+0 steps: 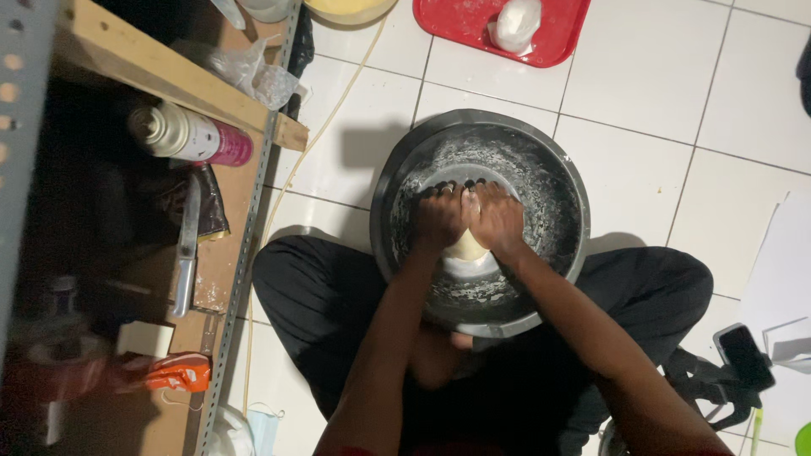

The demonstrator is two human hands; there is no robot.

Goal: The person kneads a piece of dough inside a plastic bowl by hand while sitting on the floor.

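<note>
A dark metal basin [557, 181], dusted with flour inside, sits on the white tiled floor between my crossed legs. Both hands press down side by side on a pale lump of dough [467, 247] at the bottom of the basin. My left hand [438, 218] covers its left part and my right hand [498, 219] covers its right part, fingers curled over the top. Only a small strip of dough shows between and below the hands.
A red tray [557, 34] with a white bag [515, 24] lies beyond the basin, next to a yellow bowl [346, 8]. A wooden shelf [220, 253] on the left holds a spray can [190, 135] and a knife [186, 253]. A phone [743, 355] lies at right.
</note>
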